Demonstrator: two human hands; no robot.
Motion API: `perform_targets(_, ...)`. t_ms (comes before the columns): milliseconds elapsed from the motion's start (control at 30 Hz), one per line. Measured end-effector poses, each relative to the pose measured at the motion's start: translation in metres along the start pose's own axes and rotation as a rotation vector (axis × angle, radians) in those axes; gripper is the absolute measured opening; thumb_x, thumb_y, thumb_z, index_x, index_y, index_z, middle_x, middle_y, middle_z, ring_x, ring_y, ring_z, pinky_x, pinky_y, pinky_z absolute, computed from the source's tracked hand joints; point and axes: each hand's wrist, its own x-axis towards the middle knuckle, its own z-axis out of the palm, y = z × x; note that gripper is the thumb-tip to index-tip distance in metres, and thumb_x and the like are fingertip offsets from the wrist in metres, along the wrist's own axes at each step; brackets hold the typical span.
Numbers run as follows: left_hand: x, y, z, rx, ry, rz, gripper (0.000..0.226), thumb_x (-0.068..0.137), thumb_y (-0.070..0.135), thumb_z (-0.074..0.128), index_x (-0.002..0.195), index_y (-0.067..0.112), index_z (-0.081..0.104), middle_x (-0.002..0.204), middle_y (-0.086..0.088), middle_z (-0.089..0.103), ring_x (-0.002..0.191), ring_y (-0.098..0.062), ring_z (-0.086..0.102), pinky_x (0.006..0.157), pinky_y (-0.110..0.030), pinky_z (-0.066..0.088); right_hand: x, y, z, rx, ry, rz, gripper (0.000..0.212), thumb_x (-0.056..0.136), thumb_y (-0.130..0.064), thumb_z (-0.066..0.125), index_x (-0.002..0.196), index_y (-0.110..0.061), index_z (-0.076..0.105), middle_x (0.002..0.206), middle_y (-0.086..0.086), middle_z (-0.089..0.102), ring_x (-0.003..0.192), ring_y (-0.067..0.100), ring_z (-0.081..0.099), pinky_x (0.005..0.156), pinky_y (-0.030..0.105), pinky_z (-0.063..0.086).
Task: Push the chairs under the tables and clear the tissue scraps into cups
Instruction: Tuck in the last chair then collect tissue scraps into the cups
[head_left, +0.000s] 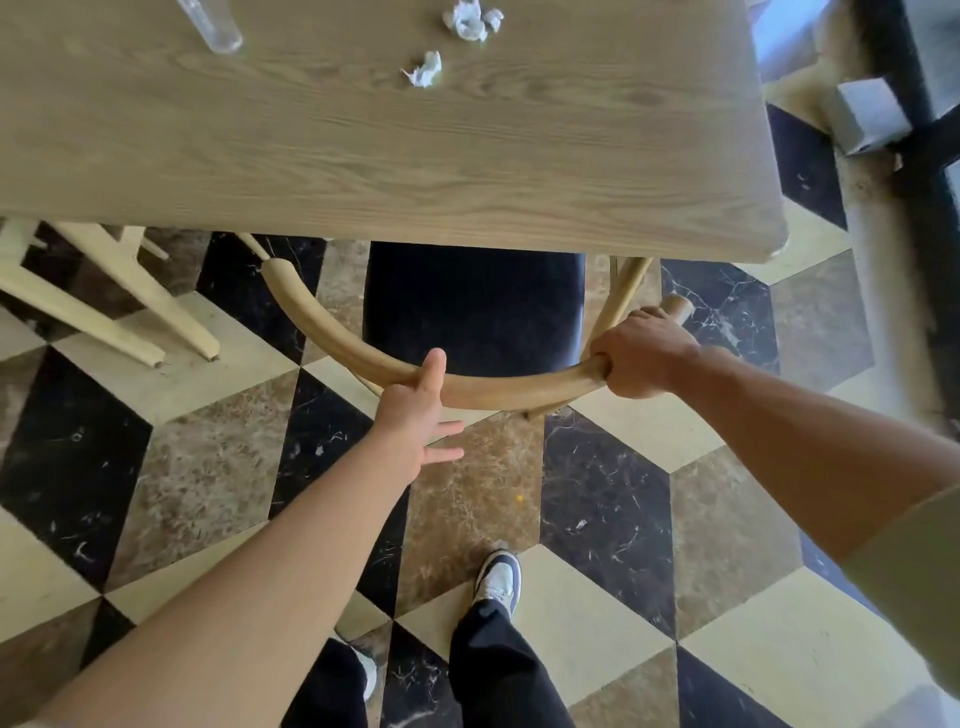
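Observation:
A wooden chair with a curved back rail and a dark seat stands partly under the wooden table. My right hand is closed around the right end of the rail. My left hand rests against the middle of the rail, thumb over the top and fingers spread loose below it. On the far part of the table lie two crumpled white tissue scraps, a larger one and a smaller one. A clear glass cup stands at the far left.
Pale legs of another chair show under the table at left. The floor is a black, brown and cream cube-pattern tile. A dark post and a grey block stand at the right. My feet are close behind the chair.

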Motion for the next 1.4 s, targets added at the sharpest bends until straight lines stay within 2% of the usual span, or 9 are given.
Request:
perform_targets(333,-0.015,0.002,0.039,-0.004,-0.084,-0.069,0.078,0.092,0.070,0.048,0.151,0.022,0.033,0.151,-0.006,0.047,0.112,-0.029,0.068,0.090,-0.051,0.059,-0.016,0.031,0.004,-0.019,0.016,0.052,0.025,0.089,-0.020,0.056,0.098,-0.035,0.073,0.087,-0.012,0.068,0.097,0.017,0.053,0.109,0.035,0.028)
perform_targets(533,-0.021,0.006,0.028,0.181,-0.209,-0.132,0.088,0.087,0.082,0.036,0.152,0.024,0.034,0.153,-0.003,0.050,0.125,-0.033,0.060,0.104,-0.061,0.048,-0.033,0.022,0.004,0.185,0.144,0.188,0.033,0.089,-0.008,0.056,0.107,-0.030,0.074,0.105,-0.003,0.075,0.105,0.022,0.061,0.107,0.038,0.034)
perform_targets(633,-0.028,0.019,0.007,0.346,-0.278,-0.171,0.101,0.082,0.089,0.031,0.153,0.017,0.035,0.139,-0.010,0.063,0.119,-0.035,0.064,0.103,-0.060,0.048,-0.039,-0.002,-0.014,0.542,0.178,0.275,0.042,0.089,0.003,0.049,0.112,-0.023,0.073,0.112,0.005,0.073,0.100,0.027,0.066,0.086,0.037,0.054)
perform_targets(733,-0.036,0.033,-0.017,0.442,-0.231,-0.137,0.097,0.087,0.084,0.033,0.137,0.003,0.054,0.113,-0.013,0.075,0.099,-0.032,0.073,0.094,-0.053,0.056,-0.040,-0.042,-0.041,0.650,0.197,0.190,0.036,0.095,-0.005,0.048,0.109,-0.027,0.072,0.110,-0.003,0.068,0.099,0.022,0.067,0.081,0.036,0.058)
perform_targets(800,-0.044,0.046,-0.037,0.445,-0.166,-0.010,0.081,0.095,0.071,0.040,0.135,0.002,0.055,0.113,-0.014,0.073,0.098,-0.030,0.072,0.091,-0.050,0.057,-0.036,-0.074,-0.063,0.668,0.218,0.145,0.031,0.098,-0.012,0.047,0.109,-0.027,0.072,0.108,-0.005,0.067,0.094,0.019,0.067,0.074,0.034,0.057)
perform_targets(933,-0.054,0.078,-0.100,0.419,-0.051,0.261,0.052,0.099,0.049,0.054,0.131,0.009,0.059,0.107,-0.008,0.070,0.095,-0.024,0.069,0.085,-0.045,0.060,-0.028,-0.135,-0.113,0.706,0.246,0.084,0.029,0.100,-0.018,0.046,0.111,-0.023,0.072,0.113,0.005,0.072,0.098,0.026,0.067,0.087,0.044,0.059)
perform_targets(1067,-0.070,0.103,-0.185,0.423,-0.037,0.299,0.046,0.100,0.045,0.056,0.131,0.011,0.057,0.112,-0.010,0.065,0.103,-0.027,0.066,0.093,-0.050,0.057,-0.020,-0.198,-0.169,0.581,0.254,0.004,0.029,0.105,-0.022,0.043,0.119,-0.019,0.068,0.114,0.009,0.072,0.099,0.030,0.067,0.087,0.045,0.059)
perform_targets(1267,-0.103,0.138,-0.340,0.379,0.124,0.370,0.047,0.102,0.042,0.054,0.136,0.009,0.054,0.112,-0.009,0.066,0.103,-0.027,0.066,0.093,-0.050,0.057,-0.001,-0.301,-0.257,0.595,0.322,-0.058,0.022,0.100,-0.023,0.052,0.108,-0.028,0.072,0.112,0.002,0.074,0.096,0.023,0.069,0.084,0.043,0.061)
perform_targets(1400,-0.115,0.151,-0.402,0.358,0.176,0.419,0.043,0.100,0.040,0.058,0.131,0.010,0.055,0.112,-0.012,0.068,0.102,-0.029,0.068,0.090,-0.047,0.057,0.001,-0.339,-0.292,0.586,0.367,-0.059,0.020,0.100,-0.021,0.053,0.107,-0.027,0.071,0.113,0.001,0.075,0.097,0.020,0.070,0.084,0.038,0.060)
